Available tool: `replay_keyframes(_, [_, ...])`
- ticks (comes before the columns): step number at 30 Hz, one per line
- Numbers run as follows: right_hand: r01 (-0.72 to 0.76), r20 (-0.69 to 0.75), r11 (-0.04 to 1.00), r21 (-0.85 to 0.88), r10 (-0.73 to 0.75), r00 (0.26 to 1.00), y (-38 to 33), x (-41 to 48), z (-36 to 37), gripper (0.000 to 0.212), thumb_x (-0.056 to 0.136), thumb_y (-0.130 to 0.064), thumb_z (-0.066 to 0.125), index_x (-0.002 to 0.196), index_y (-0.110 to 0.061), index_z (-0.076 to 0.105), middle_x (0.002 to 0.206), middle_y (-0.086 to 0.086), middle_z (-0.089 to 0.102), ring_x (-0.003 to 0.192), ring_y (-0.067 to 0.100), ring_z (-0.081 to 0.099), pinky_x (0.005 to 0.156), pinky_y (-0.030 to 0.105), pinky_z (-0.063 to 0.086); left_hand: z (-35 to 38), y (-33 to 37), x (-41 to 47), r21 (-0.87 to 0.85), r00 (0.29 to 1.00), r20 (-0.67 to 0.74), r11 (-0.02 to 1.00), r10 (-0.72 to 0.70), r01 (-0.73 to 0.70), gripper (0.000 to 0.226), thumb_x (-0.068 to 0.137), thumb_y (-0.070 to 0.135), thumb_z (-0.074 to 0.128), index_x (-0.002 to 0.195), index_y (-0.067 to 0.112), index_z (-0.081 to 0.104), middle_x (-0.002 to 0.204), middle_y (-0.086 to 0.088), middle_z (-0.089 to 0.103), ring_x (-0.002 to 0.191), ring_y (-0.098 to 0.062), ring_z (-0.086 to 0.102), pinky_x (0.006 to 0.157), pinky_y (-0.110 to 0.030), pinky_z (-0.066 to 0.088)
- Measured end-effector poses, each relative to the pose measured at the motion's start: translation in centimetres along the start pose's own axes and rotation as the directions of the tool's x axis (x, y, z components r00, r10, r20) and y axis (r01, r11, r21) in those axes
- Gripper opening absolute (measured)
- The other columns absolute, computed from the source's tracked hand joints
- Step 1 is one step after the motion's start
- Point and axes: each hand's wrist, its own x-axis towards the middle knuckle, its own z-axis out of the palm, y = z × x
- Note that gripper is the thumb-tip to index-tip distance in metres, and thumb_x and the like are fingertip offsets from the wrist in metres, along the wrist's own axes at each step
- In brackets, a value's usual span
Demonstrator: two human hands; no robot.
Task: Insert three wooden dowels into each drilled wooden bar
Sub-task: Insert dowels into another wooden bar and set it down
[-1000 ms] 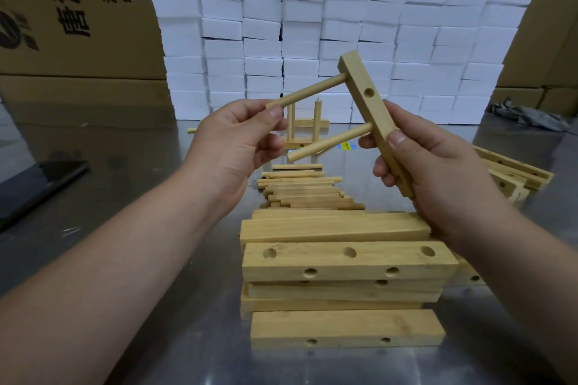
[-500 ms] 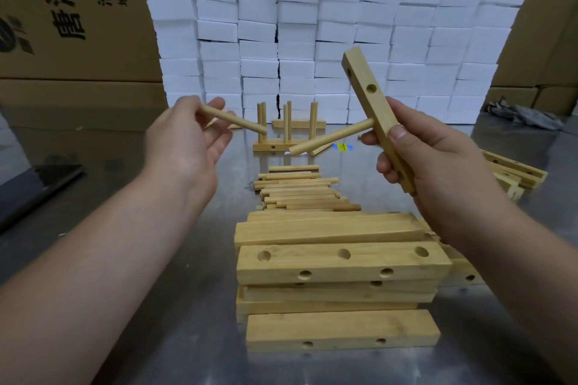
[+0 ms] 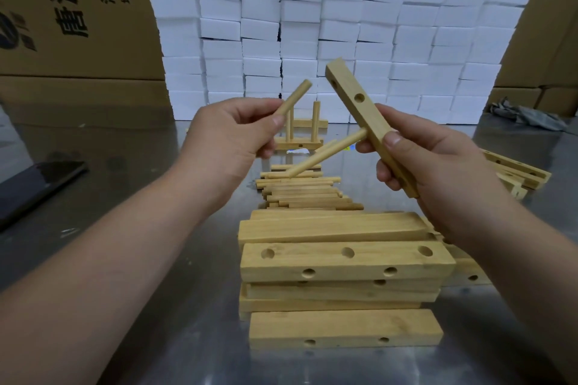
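One drilled bar: held tilted in the air above the table, right hand grip wrapped round its lower half. One seated dowel: projecting from the bar's left face. One loose dowel: pinched in the left hand grip, near the bar's top, not touching. Dowel pile, stacked bars: on the table below.

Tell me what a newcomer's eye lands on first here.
At centre, the right hand grips a tilted drilled bar with one dowel seated in it, while the left hand pinches a loose dowel beside it. Below them a stack of drilled bars sits on the metal table, and a wall of white blocks fills the background.
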Motion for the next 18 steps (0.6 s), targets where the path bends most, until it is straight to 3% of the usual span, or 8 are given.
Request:
replay_keyframes(2, [0.013, 0.025, 1.000, -0.014, -0.012, 1.000, -0.08, -0.12, 0.06, 0.037, 0.095, -0.010, 0.043, 0.124, -0.030, 0.058, 0.086, -0.005, 0.072, 0.060, 0.008, 0.053, 0.052, 0.016, 0.044, 0.10, 0.31, -0.41, 0.055, 0.997, -0.019, 0.995, 0.081, -0.079, 0.017, 0.085, 0.011, 0.063, 0.086, 0.026, 0.068, 0.065, 0.010, 0.066, 0.043, 0.001, 0.048, 0.046, -0.011, 0.041])
replay_keyframes(7, [0.032, 0.072, 0.999, 0.013, -0.033, 0.997, -0.28, -0.33, 0.29, 0.037, 0.095, -0.008, 0.043, 0.119, -0.031, 0.058, 0.084, -0.004, 0.072, 0.056, 0.008, 0.051, 0.049, 0.017, 0.043, 0.42, 0.51, -0.94, 0.113, 0.976, -0.025, 0.971, 0.216, -0.212, 0.017, 0.087, 0.016, 0.060, 0.091, 0.032, 0.065, 0.057, 0.027, 0.060, 0.053, 0.010, 0.052, 0.052, -0.002, 0.037])
replay_keyframes(13, [0.034, 0.064, 0.996, 0.087, -0.039, 0.997, -0.36, -0.26, 0.26, 0.034, 0.096, -0.009, 0.042, 0.111, -0.033, 0.061, 0.085, 0.002, 0.072, 0.057, 0.011, 0.050, 0.048, 0.019, 0.042, 0.42, 0.20, -0.95, 0.141, 0.970, -0.020, 0.962, 0.241, -0.236, 0.020, 0.090, 0.017, 0.056, 0.087, 0.036, 0.062, 0.056, 0.029, 0.057, 0.053, 0.009, 0.050, 0.051, -0.002, 0.035])
replay_keyframes(18, [0.037, 0.085, 0.996, 0.081, -0.044, 0.995, -0.33, -0.35, 0.23, 0.034, 0.096, -0.011, 0.043, 0.116, -0.030, 0.061, 0.085, 0.002, 0.072, 0.057, 0.010, 0.051, 0.048, 0.019, 0.043, 0.42, -0.08, -0.89, 0.169, 0.970, -0.015, 0.956, 0.244, -0.238, 0.023, 0.090, 0.018, 0.057, 0.087, 0.040, 0.062, 0.057, 0.030, 0.056, 0.054, 0.009, 0.050, 0.051, -0.003, 0.036])
